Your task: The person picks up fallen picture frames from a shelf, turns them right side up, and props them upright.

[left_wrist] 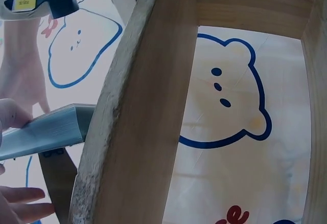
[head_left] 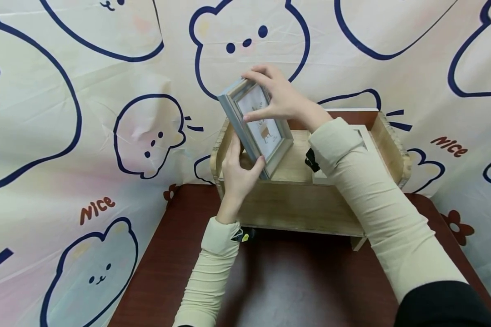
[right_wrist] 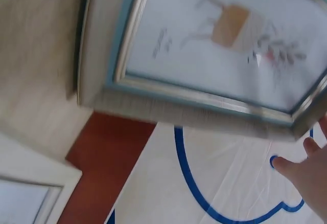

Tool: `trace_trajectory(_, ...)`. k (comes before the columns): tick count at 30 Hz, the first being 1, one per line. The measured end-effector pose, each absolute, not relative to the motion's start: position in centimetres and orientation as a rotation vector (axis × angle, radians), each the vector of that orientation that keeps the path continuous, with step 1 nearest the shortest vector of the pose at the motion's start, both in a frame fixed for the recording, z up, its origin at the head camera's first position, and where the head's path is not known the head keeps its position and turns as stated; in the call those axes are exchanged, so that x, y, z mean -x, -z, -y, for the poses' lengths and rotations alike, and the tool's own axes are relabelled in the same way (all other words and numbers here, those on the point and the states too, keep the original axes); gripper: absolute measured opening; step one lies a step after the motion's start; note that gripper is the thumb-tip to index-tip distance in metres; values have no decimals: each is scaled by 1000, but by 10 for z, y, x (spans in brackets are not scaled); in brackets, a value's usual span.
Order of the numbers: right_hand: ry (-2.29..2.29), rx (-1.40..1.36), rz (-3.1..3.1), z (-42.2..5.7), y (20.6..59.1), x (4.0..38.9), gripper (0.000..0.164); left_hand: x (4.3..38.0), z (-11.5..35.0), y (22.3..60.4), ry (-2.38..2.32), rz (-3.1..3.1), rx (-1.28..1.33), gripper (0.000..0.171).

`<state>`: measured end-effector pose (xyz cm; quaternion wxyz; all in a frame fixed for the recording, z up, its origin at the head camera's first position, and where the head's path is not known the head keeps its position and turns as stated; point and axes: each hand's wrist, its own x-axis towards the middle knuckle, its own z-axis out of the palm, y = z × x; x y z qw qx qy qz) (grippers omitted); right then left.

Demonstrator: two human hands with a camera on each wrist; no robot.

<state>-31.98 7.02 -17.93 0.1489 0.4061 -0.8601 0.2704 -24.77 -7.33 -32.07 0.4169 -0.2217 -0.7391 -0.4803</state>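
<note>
Both hands hold a blue-grey and silver picture frame (head_left: 284, 152), tilted above the left part of a wooden shelf unit (head_left: 298, 204). Behind its glass is a deer drawing with leafy antlers. My left hand (head_left: 239, 175) grips the lower left edge, thumb towards the front. At the top edge, my right hand (head_left: 284, 97) has its fingers over the rim and its thumb across the front. In the right wrist view the frame (right_wrist: 199, 106) fills the upper part, with the right hand (right_wrist: 306, 175) at its corner. The left wrist view shows the frame's side (left_wrist: 41, 132) close to a wooden panel.
A white picture frame (head_left: 321, 178) lies in the right part of the unit, partly hidden by the right forearm. The unit has raised side panels (head_left: 393, 145) and stands on a dark red-brown table (head_left: 172, 254). Behind hangs a cloth with bear drawings (head_left: 245, 27).
</note>
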Motion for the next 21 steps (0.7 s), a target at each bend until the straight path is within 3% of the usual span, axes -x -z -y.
trace_trajectory(21, -890, -1121, 2702, -91, 166, 333, 82, 254, 94, 313, 1372, 1980, 611, 79)
